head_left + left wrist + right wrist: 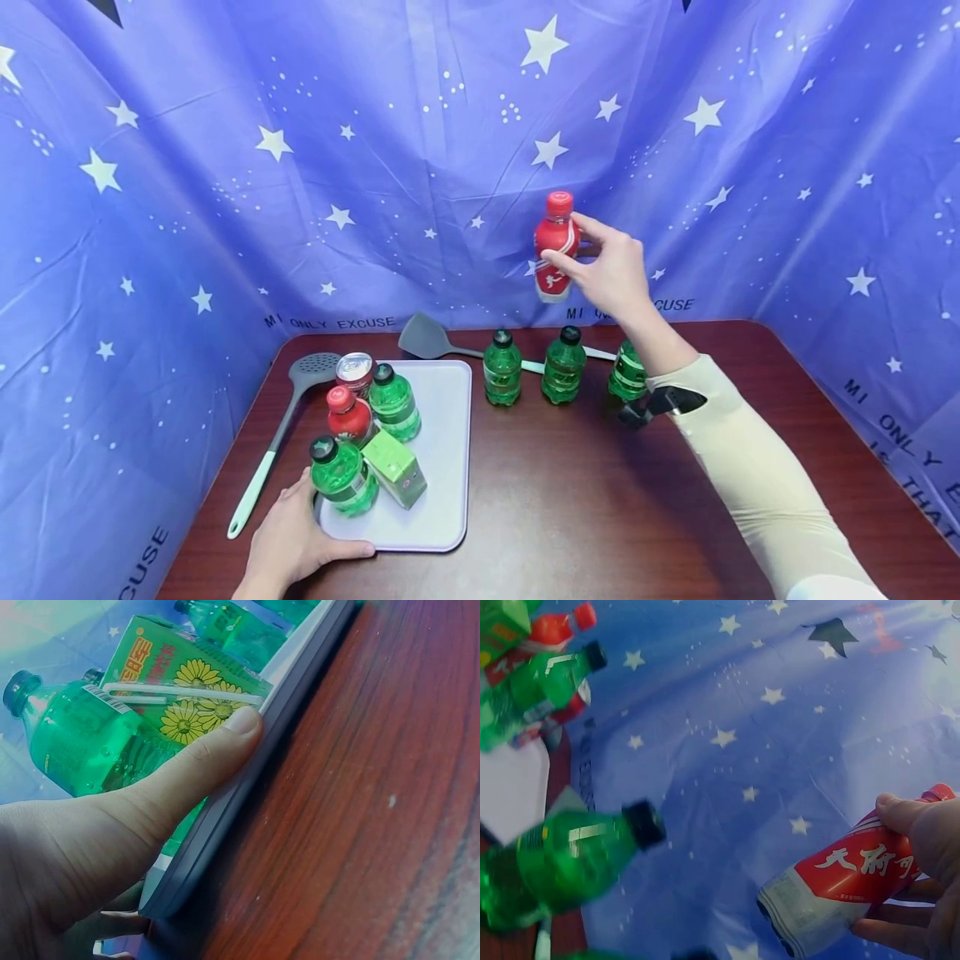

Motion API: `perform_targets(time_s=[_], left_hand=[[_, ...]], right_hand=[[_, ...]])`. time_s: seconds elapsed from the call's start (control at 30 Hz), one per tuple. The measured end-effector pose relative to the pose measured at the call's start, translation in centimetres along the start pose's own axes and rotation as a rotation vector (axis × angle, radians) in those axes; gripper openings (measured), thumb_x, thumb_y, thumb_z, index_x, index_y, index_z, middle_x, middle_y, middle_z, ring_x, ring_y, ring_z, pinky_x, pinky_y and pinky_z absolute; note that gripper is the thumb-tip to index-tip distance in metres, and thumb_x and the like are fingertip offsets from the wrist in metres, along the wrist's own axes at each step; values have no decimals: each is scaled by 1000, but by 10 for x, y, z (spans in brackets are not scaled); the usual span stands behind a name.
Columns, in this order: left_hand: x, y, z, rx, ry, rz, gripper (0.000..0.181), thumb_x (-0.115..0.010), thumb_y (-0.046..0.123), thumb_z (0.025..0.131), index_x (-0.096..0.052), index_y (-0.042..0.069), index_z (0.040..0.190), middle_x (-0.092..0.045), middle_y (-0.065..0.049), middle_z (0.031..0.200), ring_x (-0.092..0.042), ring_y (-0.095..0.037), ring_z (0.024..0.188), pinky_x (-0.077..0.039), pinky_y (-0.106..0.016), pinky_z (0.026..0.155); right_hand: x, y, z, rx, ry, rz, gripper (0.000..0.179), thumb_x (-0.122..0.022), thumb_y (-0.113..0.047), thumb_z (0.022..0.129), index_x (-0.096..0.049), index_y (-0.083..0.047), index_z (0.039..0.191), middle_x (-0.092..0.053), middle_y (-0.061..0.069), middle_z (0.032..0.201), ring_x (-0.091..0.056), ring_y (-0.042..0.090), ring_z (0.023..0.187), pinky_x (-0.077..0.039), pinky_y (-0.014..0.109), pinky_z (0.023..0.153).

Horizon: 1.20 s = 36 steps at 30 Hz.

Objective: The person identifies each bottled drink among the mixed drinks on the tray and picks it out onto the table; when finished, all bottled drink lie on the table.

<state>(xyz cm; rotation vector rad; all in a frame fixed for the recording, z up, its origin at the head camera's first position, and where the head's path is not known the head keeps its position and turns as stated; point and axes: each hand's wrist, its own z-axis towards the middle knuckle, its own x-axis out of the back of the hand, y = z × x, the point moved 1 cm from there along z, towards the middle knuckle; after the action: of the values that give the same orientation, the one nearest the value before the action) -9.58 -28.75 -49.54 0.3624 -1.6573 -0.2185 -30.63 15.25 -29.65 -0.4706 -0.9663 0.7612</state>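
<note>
My right hand (pixel 611 267) holds a red plastic bottle (pixel 555 254) upright, raised above the back of the table. Fingers and thumb grip its upper body; the right wrist view shows its white-lettered red label (pixel 855 866). At the tray's near left corner, my left hand (pixel 288 533) grips the pale tray (pixel 444 467), with the thumb along the near rim. On the tray stand two green bottles (pixel 345 479), a red-capped bottle (pixel 350 419), a can (pixel 356 375) and a green drink carton (pixel 395 468). The left wrist view shows the carton's straw (pixel 187 693).
Three green bottles (pixel 502 371) stand in a row right of the tray, the last partly hidden by my right forearm. Behind them lies a grey spatula (pixel 427 337). A slotted turner (pixel 288 417) lies left of the tray. A starry blue curtain (pixel 420 167) surrounds the table.
</note>
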Motion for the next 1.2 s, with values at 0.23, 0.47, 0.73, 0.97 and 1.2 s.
perform_targets(time_s=[0.23,0.47,0.73,0.97,1.2], left_hand=[[0,0,-1,2,-7,0,157,-86,92,42,-41,-3,158,-47,-37,157,-48,-65,138,-50,-76,101],[-2,-1,-1,-9,-4,-5,156,-85,93,42,-42,-3,158,-44,-40,157,-47,-67,139,-48,-76,104],[-2,-1,-2,-2,2,-1,157,-86,92,41,-41,-2,158,-43,-40,158,-45,-68,139,-48,-77,103],[-1,-1,-2,6,-20,-12,154,-87,90,44,-41,-2,158,-53,-32,155,-52,-62,137,-51,-74,101],[0,0,-1,-2,-22,-8,154,-87,90,45,-40,-2,158,-54,-32,154,-53,-61,136,-52,-74,101]], right_hand=[[26,22,-8,-39,37,-52,70,-85,-44,91,-61,-16,151,-76,16,131,-78,38,112,-61,54,91],[53,46,-11,-64,70,-131,72,-85,-44,91,-61,-15,151,-76,18,132,-78,39,111,-51,22,75],[78,76,-16,-114,90,-153,76,-86,-45,90,-59,-10,152,-73,23,134,-75,45,114,-37,-1,66],[92,102,-30,-164,90,-190,76,-83,-48,91,-58,-8,151,-71,24,136,-73,46,117,-35,1,69],[106,127,-47,-204,96,-223,75,-85,-45,90,-59,-5,149,-71,27,134,-75,-6,91,-35,-2,67]])
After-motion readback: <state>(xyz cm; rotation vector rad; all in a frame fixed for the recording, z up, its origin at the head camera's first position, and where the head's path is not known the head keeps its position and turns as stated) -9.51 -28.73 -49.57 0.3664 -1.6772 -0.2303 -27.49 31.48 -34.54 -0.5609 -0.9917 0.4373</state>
